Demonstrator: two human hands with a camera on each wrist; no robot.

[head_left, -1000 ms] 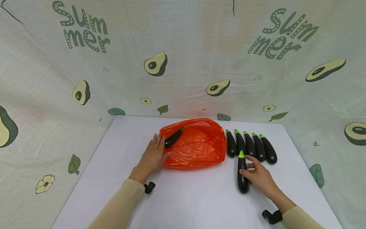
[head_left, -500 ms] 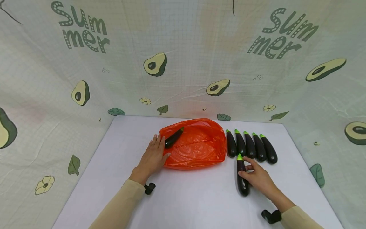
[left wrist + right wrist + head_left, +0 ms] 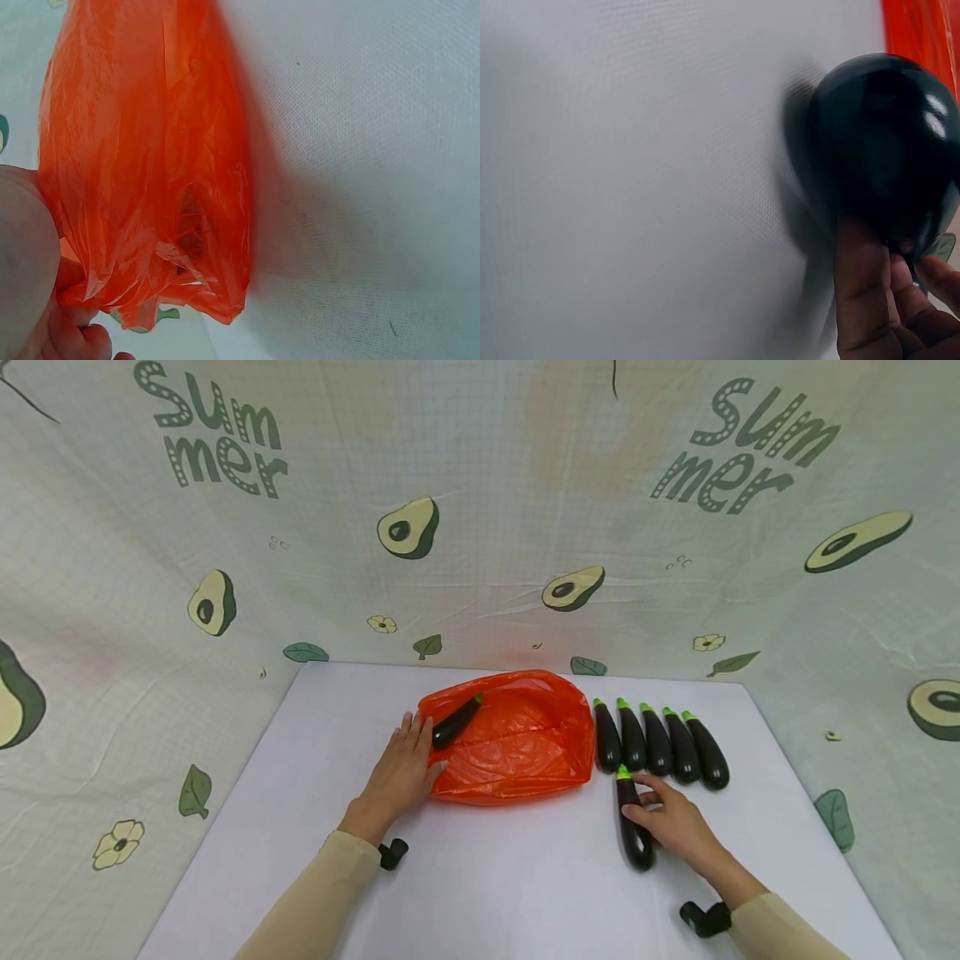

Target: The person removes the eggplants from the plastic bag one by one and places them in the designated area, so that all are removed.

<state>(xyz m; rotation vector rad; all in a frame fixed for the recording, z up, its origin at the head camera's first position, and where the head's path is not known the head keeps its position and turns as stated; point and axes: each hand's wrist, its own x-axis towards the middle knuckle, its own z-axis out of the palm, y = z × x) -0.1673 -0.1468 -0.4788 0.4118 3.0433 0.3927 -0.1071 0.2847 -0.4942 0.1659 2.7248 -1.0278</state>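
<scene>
My right hand [image 3: 677,822] holds an eggplant [image 3: 632,818] between thumb and fingers, its green stem end pointing away and slightly left, low over the table. In the right wrist view the dark, glossy round end of this eggplant [image 3: 885,142] stands in front of the fingers [image 3: 862,285]. My left hand [image 3: 400,768] rests along the left side of an orange-red plastic bag [image 3: 517,747], fingers stretched forward and thumb apart. Inside the bag's open mouth, another eggplant [image 3: 456,722] leans near that hand. The left wrist view shows the bag's wrinkled side [image 3: 150,165] beside the hand [image 3: 30,270].
A row of several eggplants [image 3: 657,742] lies right of the bag, stems away from me, just beyond the right hand. The white tabletop [image 3: 510,877] extends in front. A cloth [image 3: 480,468] printed with avocados hangs at the back and sides.
The held eggplant has shifted a little towards me and its stem end has swung left. My right hand has moved slightly left with it. The left hand and bag stay in place.
</scene>
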